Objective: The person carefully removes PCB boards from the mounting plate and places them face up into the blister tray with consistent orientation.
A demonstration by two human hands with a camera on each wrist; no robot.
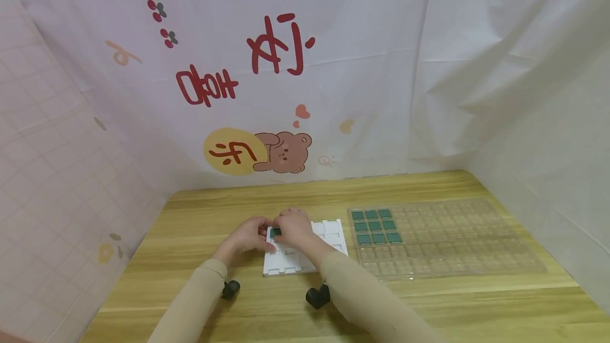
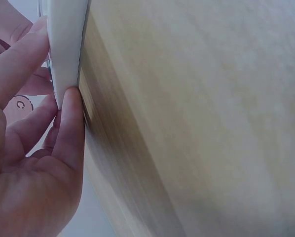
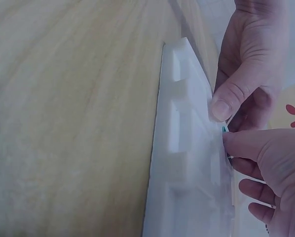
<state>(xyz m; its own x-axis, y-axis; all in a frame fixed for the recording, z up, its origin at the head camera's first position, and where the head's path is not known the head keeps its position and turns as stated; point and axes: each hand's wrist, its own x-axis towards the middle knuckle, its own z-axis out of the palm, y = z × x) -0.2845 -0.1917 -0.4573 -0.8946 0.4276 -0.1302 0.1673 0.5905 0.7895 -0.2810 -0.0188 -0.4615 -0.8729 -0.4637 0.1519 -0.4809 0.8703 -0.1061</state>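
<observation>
A white slotted tray (image 1: 282,262) lies on the wooden table. My left hand (image 1: 248,235) grips its left edge, thumb on the top face and fingers against the side; in the left wrist view, fingertips meet the tray's edge (image 2: 67,44). Over the far-left pocket, my right hand (image 1: 294,227) pinches a small green square chip (image 1: 275,232). Only a sliver of the chip (image 3: 224,129) shows in the right wrist view, beside the right thumb; the fingers hide the rest.
To the right lies a clear plastic compartment tray (image 1: 452,258), with several green chips (image 1: 374,225) in its left compartments. A printed white curtain (image 1: 362,68) hangs behind the table (image 1: 267,314) and at both sides.
</observation>
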